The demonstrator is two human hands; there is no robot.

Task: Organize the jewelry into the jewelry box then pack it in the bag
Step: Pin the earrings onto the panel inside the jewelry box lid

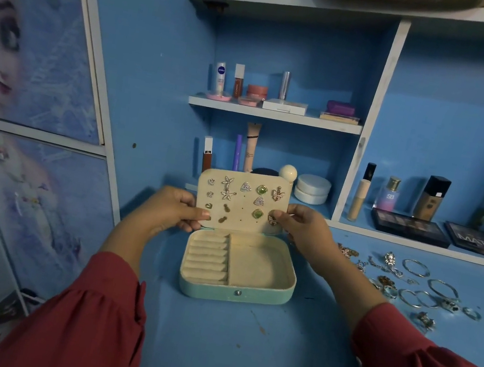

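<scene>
A mint-green rectangular jewelry box with a cream lining [234,292] sits open near the middle of the blue desk [235,360], its front snap facing the person; its upright cream lid panel [242,202] carries rows of stud earrings [261,190], stars, triangles, green stones and small hearts; the base holds ring rolls on the left and one bare compartment on the right, both without jewelry. Toward the desk's right edge lies a loose scatter of silver bangles, rings and chains [410,284], well apart from the box and with nothing between them. Behind the box, along the desk's back edge, stand a round white jar [312,189], a cream ball-topped bottle [288,173] and slim tubes; the small white shelf [275,114] above bears lip products and compacts; to the right, in a lower niche, bottles and two dark eyeshadow palettes [410,227]; a cupboard door with a cartoon print [31,49] fills the left side.

Both arms reach forward in dark red sleeves [87,318]; the left hand [172,211] grips the lid panel's left edge, thumb on the front by the lowest earrings, fingers curled behind; the right hand [304,226] pinches the panel's right edge, thumb tip beside the lower right earring; the two hands hold the lid upright.
</scene>
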